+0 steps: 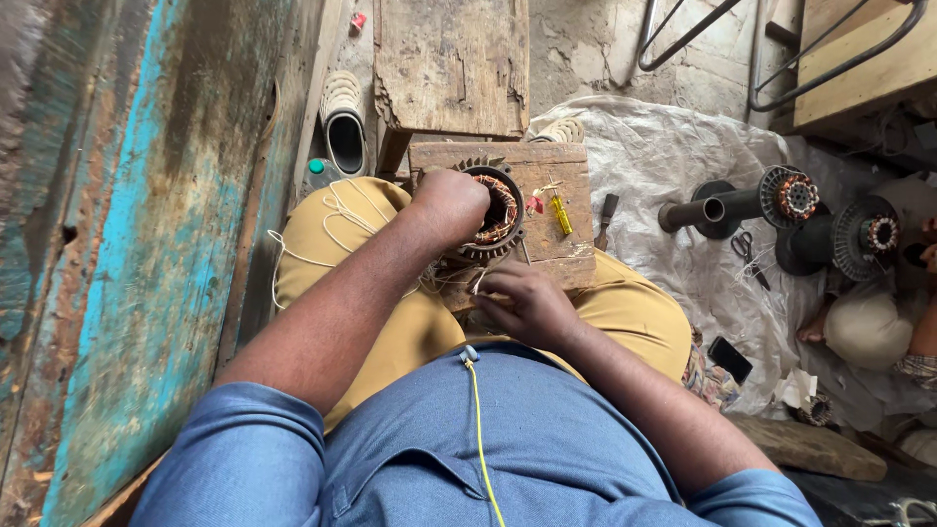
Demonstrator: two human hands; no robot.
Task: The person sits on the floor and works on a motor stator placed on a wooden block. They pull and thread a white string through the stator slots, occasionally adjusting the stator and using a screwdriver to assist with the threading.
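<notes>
Risks snagging or nicking the glossy copper coils if the left hand (451, 203), clenched down inside the ribbed round motor stator (493, 209) on the rough wooden block (547, 185), jerks the thin white cord (332, 220) pinched by the right hand (527, 303) just below.

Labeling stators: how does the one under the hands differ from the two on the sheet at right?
The stator on the wooden block lies flat, bore up, with the left hand on its rim. The two stators on the sheet sit mounted on dark stands, untouched. The right hand rests by the block's near edge at white cord; no cord shows at the pair. All three show copper windings.
</notes>
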